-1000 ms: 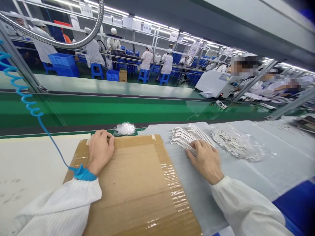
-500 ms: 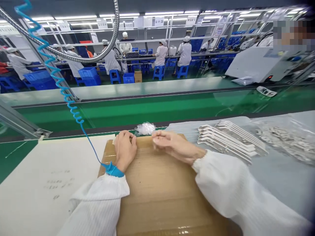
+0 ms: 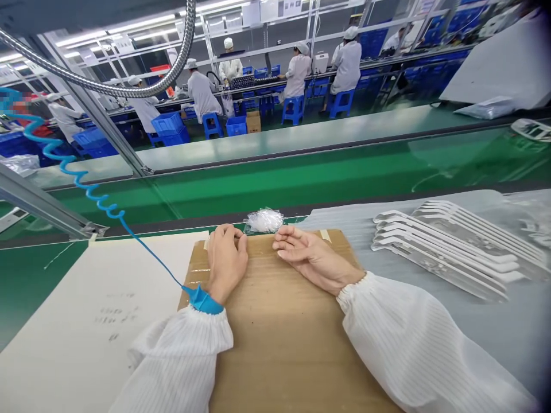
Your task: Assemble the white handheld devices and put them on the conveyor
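Observation:
A sheet or box face of brown cardboard [image 3: 279, 344] lies in front of me, with pieces of tape on it. My left hand [image 3: 227, 258] rests palm down on its far left part, fingers loosely bent at the far edge, thumb apart, holding nothing I can see. A blue wrist strap [image 3: 204, 301] with a coiled cord circles that wrist. My right hand [image 3: 307, 255] lies on its side over the far right part of the cardboard. Its fingers are half curled and apart, with nothing visible in them. Just beyond the hands sits a crumpled clear plastic bag [image 3: 264, 220].
White bent strips [image 3: 443, 246] lie stacked on grey sheeting [image 3: 353, 223] at right. White board with handwriting [image 3: 142, 275] is at left. A green conveyor belt [image 3: 258, 186] runs behind, past a metal post [image 3: 103, 126]. Co-workers in white sit beyond.
The view has turned and tilted, so the background shifts. My right hand, blurred before, is now still, its fingers a little more spread. My left hand stays on the cardboard.

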### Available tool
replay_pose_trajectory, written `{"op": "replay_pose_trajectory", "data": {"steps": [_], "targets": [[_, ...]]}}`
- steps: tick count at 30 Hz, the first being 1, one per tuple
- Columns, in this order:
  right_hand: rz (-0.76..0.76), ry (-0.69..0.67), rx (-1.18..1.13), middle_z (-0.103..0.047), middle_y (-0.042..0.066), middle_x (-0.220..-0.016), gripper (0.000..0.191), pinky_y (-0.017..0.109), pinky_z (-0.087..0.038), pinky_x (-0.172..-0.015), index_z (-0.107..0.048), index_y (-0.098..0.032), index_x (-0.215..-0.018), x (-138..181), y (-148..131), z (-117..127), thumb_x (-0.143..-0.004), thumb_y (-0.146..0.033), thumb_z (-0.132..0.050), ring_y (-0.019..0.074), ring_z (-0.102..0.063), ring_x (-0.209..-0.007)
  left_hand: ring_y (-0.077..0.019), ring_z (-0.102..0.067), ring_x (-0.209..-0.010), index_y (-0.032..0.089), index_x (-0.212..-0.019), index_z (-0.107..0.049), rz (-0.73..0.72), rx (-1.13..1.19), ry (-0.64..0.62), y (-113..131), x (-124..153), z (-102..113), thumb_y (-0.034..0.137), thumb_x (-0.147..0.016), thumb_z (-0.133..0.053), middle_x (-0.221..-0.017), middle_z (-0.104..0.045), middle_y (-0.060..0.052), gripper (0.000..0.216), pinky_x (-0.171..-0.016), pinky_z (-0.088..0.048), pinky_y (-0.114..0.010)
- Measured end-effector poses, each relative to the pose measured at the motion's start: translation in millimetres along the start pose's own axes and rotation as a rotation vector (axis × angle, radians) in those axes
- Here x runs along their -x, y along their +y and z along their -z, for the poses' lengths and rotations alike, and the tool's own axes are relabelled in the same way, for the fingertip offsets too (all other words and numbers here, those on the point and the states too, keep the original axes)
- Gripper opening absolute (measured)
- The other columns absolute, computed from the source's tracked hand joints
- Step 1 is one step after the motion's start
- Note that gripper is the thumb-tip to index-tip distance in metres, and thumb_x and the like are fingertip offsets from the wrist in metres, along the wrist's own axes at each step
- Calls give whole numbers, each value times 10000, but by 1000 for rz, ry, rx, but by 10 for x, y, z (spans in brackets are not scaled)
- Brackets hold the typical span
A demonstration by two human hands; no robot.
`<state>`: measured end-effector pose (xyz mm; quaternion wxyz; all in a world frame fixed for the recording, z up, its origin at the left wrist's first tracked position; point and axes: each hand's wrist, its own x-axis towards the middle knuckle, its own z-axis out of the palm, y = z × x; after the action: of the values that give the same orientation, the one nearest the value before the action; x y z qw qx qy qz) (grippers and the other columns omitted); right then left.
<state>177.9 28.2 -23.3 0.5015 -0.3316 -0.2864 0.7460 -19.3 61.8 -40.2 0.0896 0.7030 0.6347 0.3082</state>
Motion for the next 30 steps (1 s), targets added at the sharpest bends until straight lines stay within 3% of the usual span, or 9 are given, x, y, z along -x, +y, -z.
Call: {"op": "replay_pose_trajectory", "data": {"steps": [10, 17, 26, 30], "targets": [[9, 17, 6, -601, -14, -959, 440, 264, -454, -893, -701, -223, -895, -5, 10, 12, -544, -67, -918, 120, -591, -936, -310, -566, -1201, 217, -848, -610, 4, -5, -13, 10, 2, 15, 222, -924, -524, -1152, -648, -101, 115, -1057, -416, -502], [-9, 22, 42, -588, -22, -885, 329, 239, -419, -678, -702, -214, -901, 12, -4, -16, -658, -220, -924, 90, -494, -740, -312, -563, -1207, 216, -850, -623, 19, -6, -26, 30, 2, 28, 229, -931, -520, -1181, -642, -107, 131, -1043, -426, -496], [-3, 35, 29, -599, -9, -994, 432, 277, -460, -896, -699, -233, -887, 21, -7, -11, -547, -61, -903, 135, -595, -962, -316, -559, -1214, 210, -861, -626, 23, -4, -22, 34, 9, 22, 222, -934, -526, -1190, -639, -109, 125, -1048, -420, -507], [-14, 44, 35, -600, -6, -990, 418, 290, -459, -916, -692, -233, -875, 30, -16, -24, -552, -48, -882, 139, -596, -960, -309, -572, -1194, 215, -853, -624, 19, -13, -12, 26, 9, 9, 214, -929, -530, -1180, -643, -102, 121, -1040, -430, -502]]}}
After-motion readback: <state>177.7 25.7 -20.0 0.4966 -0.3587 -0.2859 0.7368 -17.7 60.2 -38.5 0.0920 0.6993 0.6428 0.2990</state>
